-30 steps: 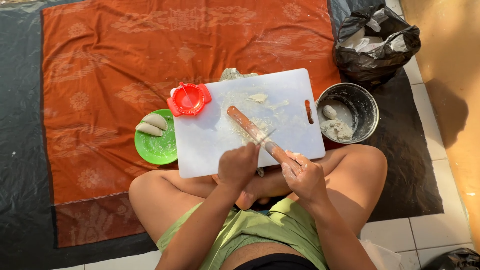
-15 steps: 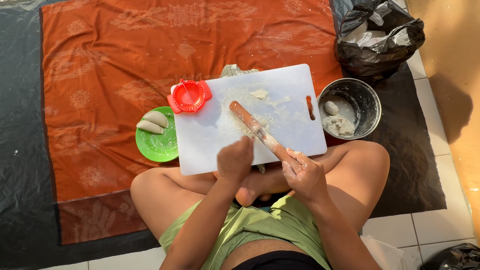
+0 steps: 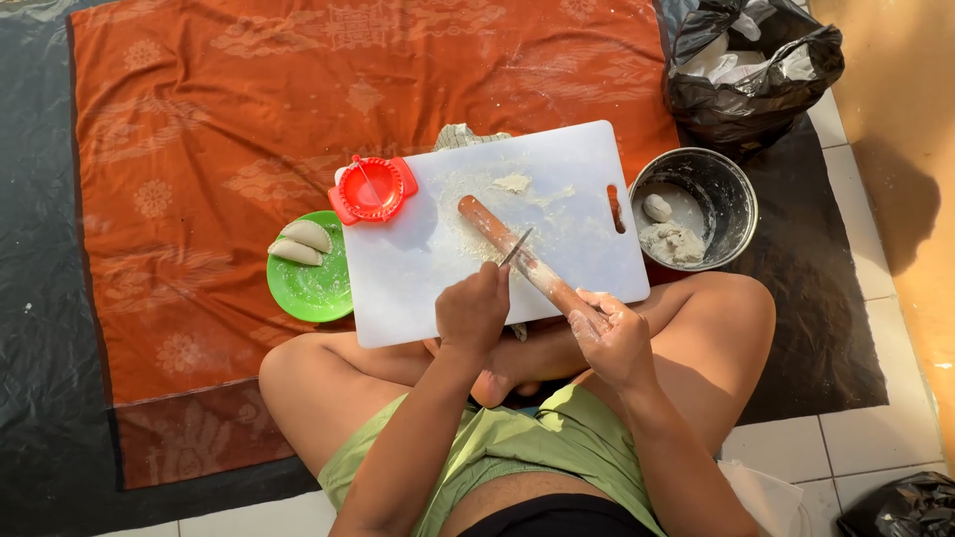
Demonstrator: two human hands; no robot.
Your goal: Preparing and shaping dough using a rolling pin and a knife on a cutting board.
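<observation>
Scraping, rolling pin [image 3: 517, 254] | my right hand [image 3: 612, 336] fingers curled round its near end, far end on white cutting board [image 3: 418, 278] | left hand [image 3: 473, 310] pinching thin blade [image 3: 515, 247] against the wood | best: shallow angle, strokes away from fingers.

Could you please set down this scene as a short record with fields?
Setting: person seated cross-legged on orange cloth
Left hand: holds a small knife, blade against the rolling pin
Right hand: grip around the near end of the wooden rolling pin
Work surface: white cutting board, floury
On board corner: red dumpling press
Green plate: two folded dumplings
Metal bowl: dough pieces
</observation>
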